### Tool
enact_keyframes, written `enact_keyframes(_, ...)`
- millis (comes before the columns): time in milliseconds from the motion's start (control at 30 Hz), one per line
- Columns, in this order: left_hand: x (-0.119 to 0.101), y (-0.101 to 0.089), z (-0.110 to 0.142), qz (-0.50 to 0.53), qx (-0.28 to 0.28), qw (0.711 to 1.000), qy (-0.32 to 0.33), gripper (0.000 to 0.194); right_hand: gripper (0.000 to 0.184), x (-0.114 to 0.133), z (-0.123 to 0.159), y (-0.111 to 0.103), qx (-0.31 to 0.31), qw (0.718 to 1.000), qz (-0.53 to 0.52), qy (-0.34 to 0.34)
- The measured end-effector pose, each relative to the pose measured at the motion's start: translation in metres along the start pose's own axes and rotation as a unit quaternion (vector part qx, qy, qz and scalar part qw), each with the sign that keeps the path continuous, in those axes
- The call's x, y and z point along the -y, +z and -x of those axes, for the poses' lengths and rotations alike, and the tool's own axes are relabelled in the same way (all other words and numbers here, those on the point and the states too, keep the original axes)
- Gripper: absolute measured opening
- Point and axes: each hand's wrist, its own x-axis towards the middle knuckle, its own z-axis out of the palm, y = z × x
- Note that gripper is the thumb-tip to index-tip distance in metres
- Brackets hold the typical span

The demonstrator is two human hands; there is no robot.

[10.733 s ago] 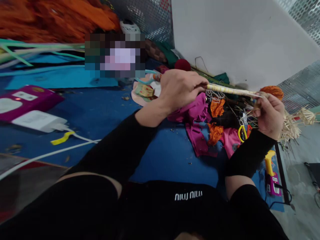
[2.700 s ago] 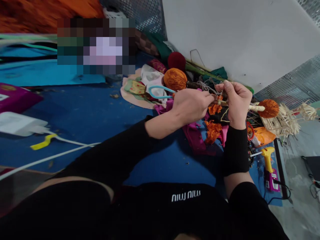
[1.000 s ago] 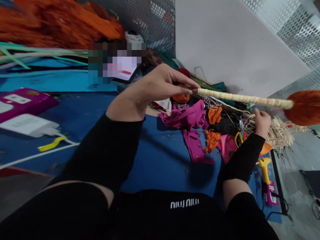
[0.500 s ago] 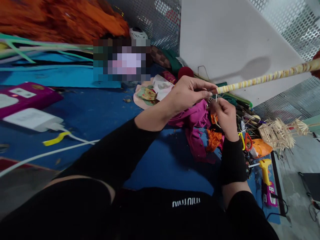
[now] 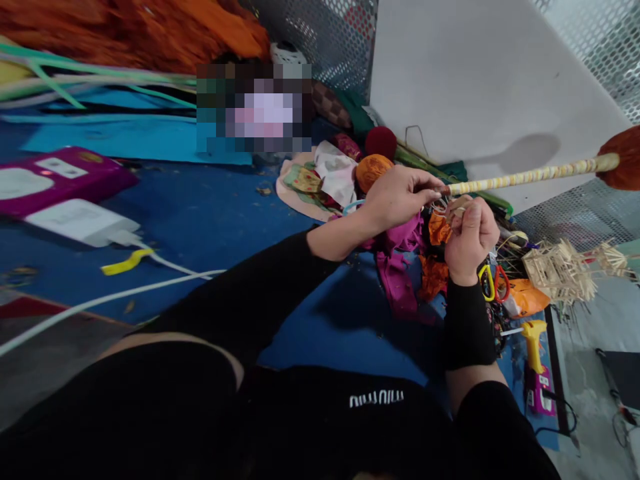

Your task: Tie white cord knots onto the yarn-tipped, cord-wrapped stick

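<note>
My left hand pinches the near, reddish-brown end of a long stick wrapped in white and yellow bands. The stick runs to the right and rises slightly, with a rust-orange rounded bundle at its far end. Just below the wrapping, my right hand is closed, thumb against fingers, on a thin pale strand whose end is hidden in the fingers. Under both hands lie magenta cloth and crumpled orange material.
On the blue table lie yellow and red-handled scissors, a yellow glue gun, a purple power strip with a white charger, and a white cable. A stick-built model is at right. A white board stands behind.
My right hand has moved slightly right and turned, showing its thumb and curled fingers. The stick's far bundle has come into view, and an orange ball shows behind my left hand. The view has shifted.
</note>
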Motion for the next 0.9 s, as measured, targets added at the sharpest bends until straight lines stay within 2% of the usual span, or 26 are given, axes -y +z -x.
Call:
enact_keyframes(133,-0.002,0.002,0.004,-0.027,0.000,1.000,-0.006,0.028,0.058,0.015,0.004,-0.006,0.009,0.998,0.067,0.011)
enact_keyframes(367,-0.002,0.002,0.004,-0.007,0.011,1.000,0.010,0.030,0.057,0.022,0.005,-0.007,0.015,0.996,0.087,-0.011)
enact_keyframes(500,-0.004,0.000,0.004,-0.057,0.006,0.998,0.006,0.029,0.051,0.020,0.000,-0.011,0.035,0.997,0.059,-0.024)
enact_keyframes(667,-0.006,-0.004,0.005,-0.142,-0.021,0.990,0.002,0.027,0.049,0.020,-0.009,-0.025,0.014,0.989,0.138,-0.048)
enact_keyframes(900,-0.011,-0.001,0.010,-0.233,-0.018,0.972,0.022,0.027,0.042,0.012,-0.013,-0.036,0.035,0.991,0.131,-0.023)
